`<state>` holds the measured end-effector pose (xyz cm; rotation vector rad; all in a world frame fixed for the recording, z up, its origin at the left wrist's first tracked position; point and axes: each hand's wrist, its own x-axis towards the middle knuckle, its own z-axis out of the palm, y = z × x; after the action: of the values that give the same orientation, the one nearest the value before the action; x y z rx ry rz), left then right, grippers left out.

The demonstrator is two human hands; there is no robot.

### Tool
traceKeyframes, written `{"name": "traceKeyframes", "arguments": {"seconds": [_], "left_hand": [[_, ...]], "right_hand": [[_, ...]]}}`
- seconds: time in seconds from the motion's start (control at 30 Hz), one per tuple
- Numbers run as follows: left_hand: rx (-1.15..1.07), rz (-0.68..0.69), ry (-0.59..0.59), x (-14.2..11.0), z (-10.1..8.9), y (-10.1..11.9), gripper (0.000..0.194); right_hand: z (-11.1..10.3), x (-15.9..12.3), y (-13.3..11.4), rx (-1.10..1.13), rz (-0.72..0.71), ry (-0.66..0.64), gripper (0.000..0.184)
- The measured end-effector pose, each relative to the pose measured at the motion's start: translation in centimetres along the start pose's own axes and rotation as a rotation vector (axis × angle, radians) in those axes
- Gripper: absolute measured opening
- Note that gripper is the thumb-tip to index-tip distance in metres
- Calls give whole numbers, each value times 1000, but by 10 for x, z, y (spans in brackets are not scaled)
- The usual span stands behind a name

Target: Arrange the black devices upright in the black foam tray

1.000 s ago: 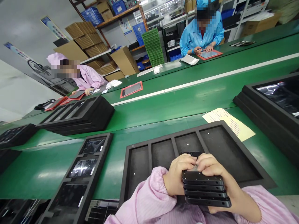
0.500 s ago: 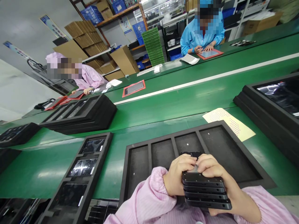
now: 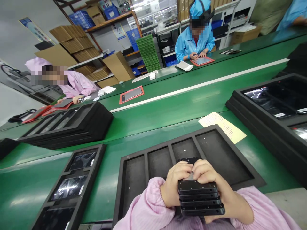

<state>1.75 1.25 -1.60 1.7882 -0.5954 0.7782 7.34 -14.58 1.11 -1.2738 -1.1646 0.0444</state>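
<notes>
A stack of several flat black devices is held close to my body at the bottom of the view. My left hand grips the stack's left side, and my right hand wraps its right side and underside. The fingertips of both hands meet on the top device. Just beyond my hands lies a black foam tray with several empty compartments.
A foam tray with bagged devices lies at the left, a stack of trays behind it, and more stacked trays at the right. A perforated yellow sheet lies on the green belt. Two people work across it.
The view has shifted a little, so everything sits further left and lower in the picture. My hands keep the same hold on the stack.
</notes>
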Motion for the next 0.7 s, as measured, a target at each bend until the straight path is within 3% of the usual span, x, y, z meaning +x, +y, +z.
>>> {"name": "traceKeyframes", "arguments": {"seconds": [0.4,0.6,0.7], "left_hand": [[9,-6,4,2,0,3,24],[85,35,11,-1,4,-2,35],[111,21,-44,-2,2,-5,39]], "right_hand": [[2,0,-3,-23,17,24,48],[0,-4,-1,-65,48,27,44],[0,-2,0,-65,69,51,43]]}}
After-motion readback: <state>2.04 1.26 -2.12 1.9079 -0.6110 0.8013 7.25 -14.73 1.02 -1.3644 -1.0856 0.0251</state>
